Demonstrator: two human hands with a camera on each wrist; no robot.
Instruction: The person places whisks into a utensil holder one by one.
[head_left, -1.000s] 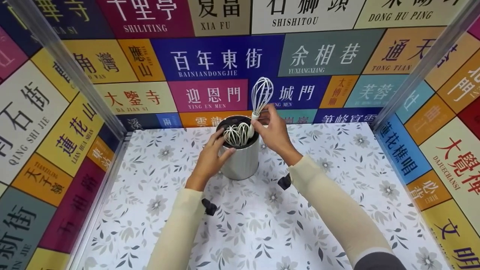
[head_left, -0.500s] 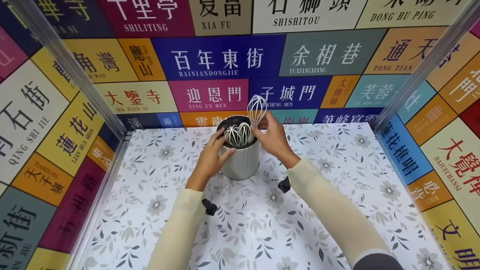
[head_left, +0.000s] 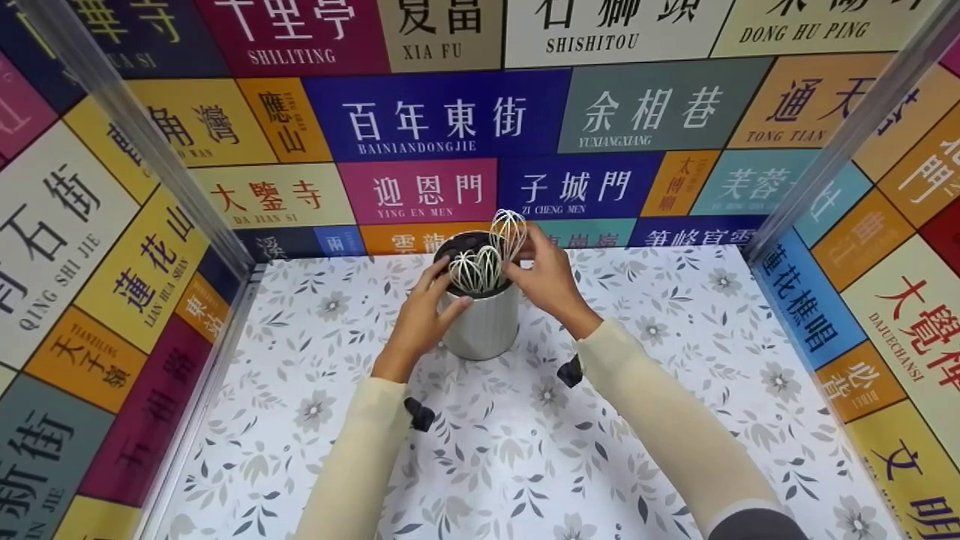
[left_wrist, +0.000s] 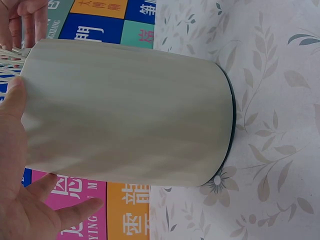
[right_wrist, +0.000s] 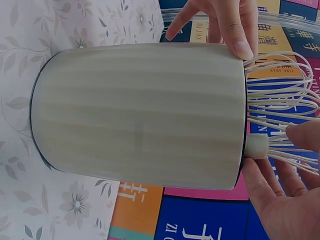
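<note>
A pale, cylindrical utensil holder [head_left: 480, 330] stands upright at the back of the table, dark inside its rim. My left hand [head_left: 420, 315] grips its left side at the top, thumb at the rim in the right wrist view. My right hand [head_left: 549, 274] pinches a whisk [head_left: 508, 231] low on its white wires at the holder's right edge. In the right wrist view, the top of that whisk's pale handle [right_wrist: 257, 146] shows just above the rim; the rest is hidden inside. Two more whisks [head_left: 466, 271] stand wires-up in the holder.
A white table covering [head_left: 480, 450] with grey flowers and leaves lies under the holder. Close behind rises a wall of colourful sign panels [head_left: 439, 116] with lettering. Similar panels flank both sides, with clear strips at the corners.
My right hand has lowered the whisk, so its handle has sunk into the holder and its wires now sit just above the rim. The left hand and holder have stayed put.
</note>
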